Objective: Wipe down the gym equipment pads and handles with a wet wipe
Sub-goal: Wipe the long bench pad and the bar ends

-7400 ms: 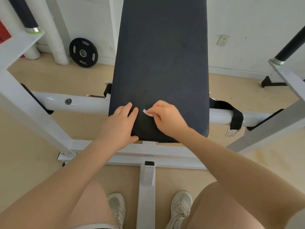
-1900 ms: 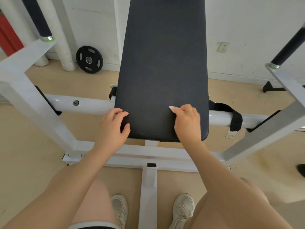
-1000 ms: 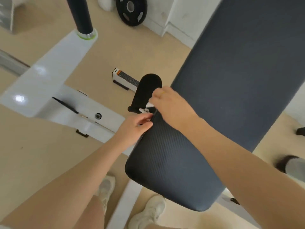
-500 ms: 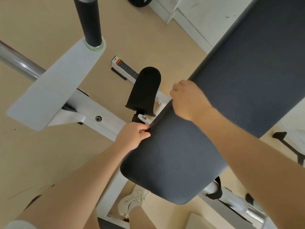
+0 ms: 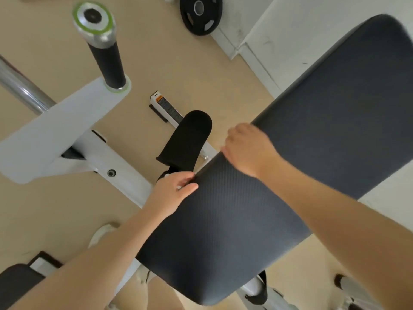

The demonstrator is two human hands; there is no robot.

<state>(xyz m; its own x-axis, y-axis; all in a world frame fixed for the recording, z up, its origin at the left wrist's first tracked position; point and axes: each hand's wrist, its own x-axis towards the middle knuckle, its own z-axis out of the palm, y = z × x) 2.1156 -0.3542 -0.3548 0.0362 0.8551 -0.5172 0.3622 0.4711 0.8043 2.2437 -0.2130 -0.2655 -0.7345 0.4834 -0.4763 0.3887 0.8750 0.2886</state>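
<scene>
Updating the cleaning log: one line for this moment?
left hand grips dark textured pad edge | right hand curled over edge | wipe unseen

head view | looks steeply down, tilted | close over bench pad [image 5: 290, 175]

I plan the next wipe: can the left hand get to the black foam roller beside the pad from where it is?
Probably yes. The left hand holds the pad edge directly below the black foam roller, and nothing lies between them.
</scene>
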